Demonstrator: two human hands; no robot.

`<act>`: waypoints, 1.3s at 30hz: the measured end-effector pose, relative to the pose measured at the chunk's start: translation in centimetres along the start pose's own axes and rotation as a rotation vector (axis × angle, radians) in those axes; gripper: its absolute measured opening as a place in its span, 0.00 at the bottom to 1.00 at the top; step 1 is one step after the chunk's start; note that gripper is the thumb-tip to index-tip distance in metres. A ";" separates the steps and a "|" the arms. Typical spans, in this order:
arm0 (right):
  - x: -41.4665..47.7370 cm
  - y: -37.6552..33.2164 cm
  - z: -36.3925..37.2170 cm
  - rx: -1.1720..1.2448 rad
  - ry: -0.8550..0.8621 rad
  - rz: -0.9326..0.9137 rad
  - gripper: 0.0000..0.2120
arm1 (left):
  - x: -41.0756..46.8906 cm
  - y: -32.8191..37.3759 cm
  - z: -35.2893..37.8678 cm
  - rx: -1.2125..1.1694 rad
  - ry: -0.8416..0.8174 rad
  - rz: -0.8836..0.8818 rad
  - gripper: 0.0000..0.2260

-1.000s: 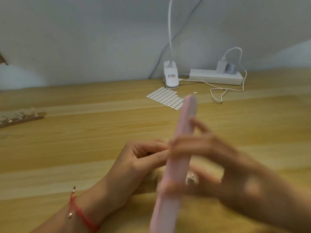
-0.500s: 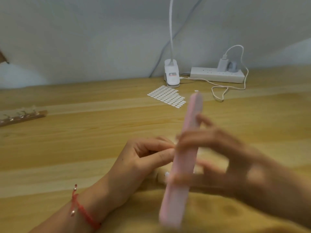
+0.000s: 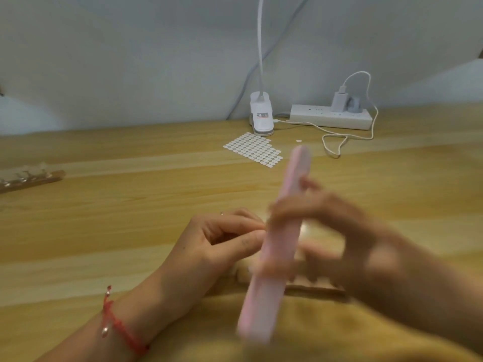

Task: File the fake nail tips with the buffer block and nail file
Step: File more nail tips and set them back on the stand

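pinching likely nail tip, hidden, with left hand [image 3: 209,246] at edge of pink nail file [image 3: 277,252]; gripping file mid-length in blurred right hand [image 3: 339,231] above table [image 3: 117,218]. keep strokes short, light; brace tip firm

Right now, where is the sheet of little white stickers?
In the head view, the sticker sheet lies at the back of the desk, just in front of the lamp clip, left of the power strip.

Clip lamp [image 3: 261,118] stood at back centre of counter [image 3: 130,231]. Power strip [image 3: 329,117] lay just right of it, charger [image 3: 339,100] on top, cable [image 3: 337,142] looped before strip. Sticker sheet [image 3: 253,150] lay before lamp. Nail stand [image 3: 28,178] lay far left. Nail file [image 3: 277,244] was at front centre, between left hand [image 3: 217,241] and right hand [image 3: 352,239].
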State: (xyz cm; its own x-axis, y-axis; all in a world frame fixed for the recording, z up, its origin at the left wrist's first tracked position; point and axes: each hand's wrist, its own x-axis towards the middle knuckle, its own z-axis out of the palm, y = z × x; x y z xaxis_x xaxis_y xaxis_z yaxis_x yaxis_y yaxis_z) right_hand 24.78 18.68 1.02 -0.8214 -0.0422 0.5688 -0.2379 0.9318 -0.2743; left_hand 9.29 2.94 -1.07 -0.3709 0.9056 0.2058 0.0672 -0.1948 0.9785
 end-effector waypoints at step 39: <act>0.0 -1.0 0.4 -0.117 -0.038 -0.152 0.17 | 0.1 0.1 0.1 0.013 0.138 -0.042 0.05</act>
State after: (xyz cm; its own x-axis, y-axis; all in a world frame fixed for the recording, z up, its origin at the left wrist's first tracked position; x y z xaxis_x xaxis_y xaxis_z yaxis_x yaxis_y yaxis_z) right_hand 24.81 17.59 0.96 -0.8000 -0.1968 0.5668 -0.3005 0.9491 -0.0947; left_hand 9.33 3.00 -1.01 -0.4972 0.8524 0.1622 0.0606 -0.1523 0.9865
